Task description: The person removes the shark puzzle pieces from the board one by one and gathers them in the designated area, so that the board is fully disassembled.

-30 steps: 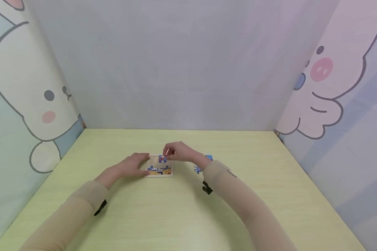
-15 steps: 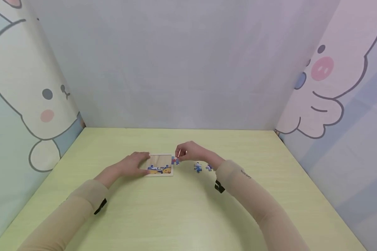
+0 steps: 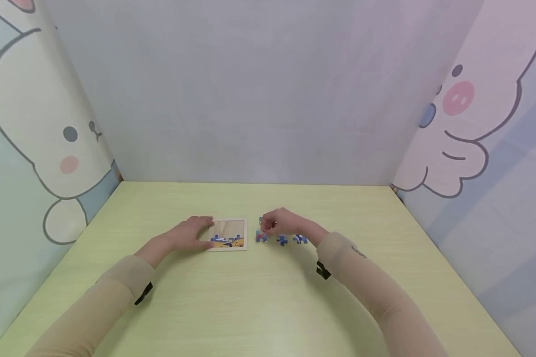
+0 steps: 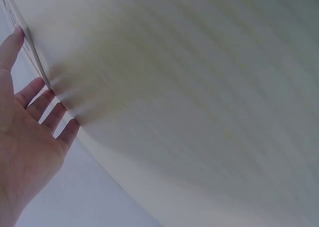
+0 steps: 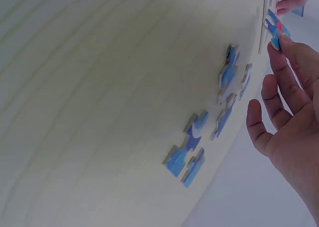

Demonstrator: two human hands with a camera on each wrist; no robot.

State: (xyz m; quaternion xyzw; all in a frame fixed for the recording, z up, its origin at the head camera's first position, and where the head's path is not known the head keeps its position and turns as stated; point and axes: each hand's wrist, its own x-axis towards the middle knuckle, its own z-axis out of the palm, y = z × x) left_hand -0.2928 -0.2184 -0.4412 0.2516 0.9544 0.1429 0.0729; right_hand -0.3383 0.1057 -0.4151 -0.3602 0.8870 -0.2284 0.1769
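**Piece pinched beside a partly filled puzzle frame**

A person's right hand point(image 3: 283, 221) grasps a red-and-blue puzzle piece point(image 5: 277, 27) between thumb and index finger; the right wrist view shows the other fingers loosely bent and clear of it. The held piece is just to the right of a square wooden puzzle frame point(image 3: 225, 227), apart from its rim.

The left hand point(image 3: 189, 234) grasps no piece. Its fingers and thumb are spread along the left side of the frame, thumb by the near corner and fingertips by the far corner, touching the edge.

The frame lies flat on a pale yellow-green table point(image 3: 250, 297). Orange, white and blue pieces point(image 3: 228, 242) fill its near part, while its far part shows plain wood.

To the right, a blue-and-white piece point(image 3: 300, 239) lies flat beside a darker blue piece point(image 3: 282, 240). Several blue pieces lie scattered in the right wrist view, some seeming to touch or overlap. Beyond the table stands a light grey backdrop point(image 3: 250, 99), flanked by a left panel point(image 3: 35, 163) and a right panel point(image 3: 464, 114) bearing cartoon figures.
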